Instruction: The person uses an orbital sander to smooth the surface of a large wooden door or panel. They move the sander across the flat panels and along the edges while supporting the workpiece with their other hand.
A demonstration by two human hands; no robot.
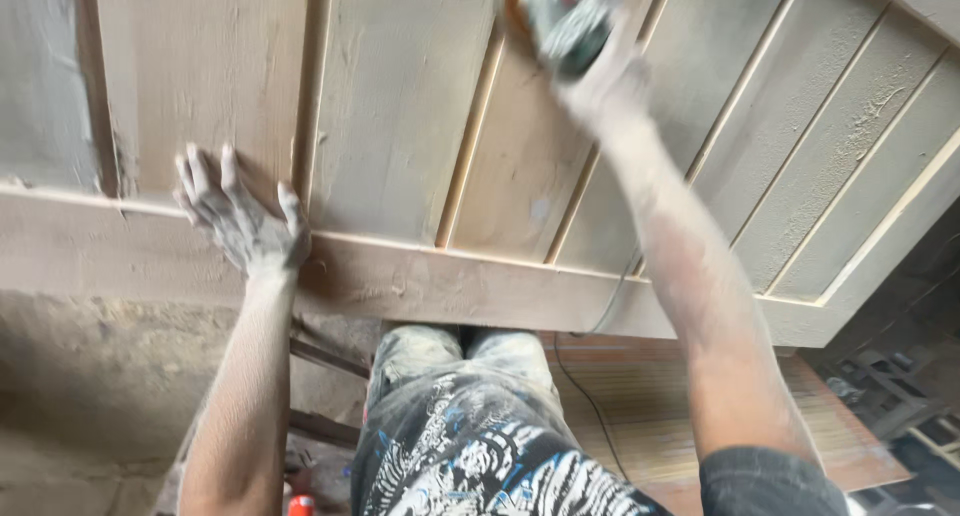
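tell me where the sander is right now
In the head view the sander is at the top edge, right of centre, gripped in the right hand and pressed on the wooden panel door.

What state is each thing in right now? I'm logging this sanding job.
Wooden panelled door: lying flat, bare, dust-coated.
Sander: gripped, pressed on the door, motion-blurred.
Right hand: closed around the sander.
Left hand: open, fingers spread, flat on the door.
Power cord: hanging slack below the door's edge.

Left hand (243, 221) splayed flat; right hand (600, 91) clenched, arm outstretched.
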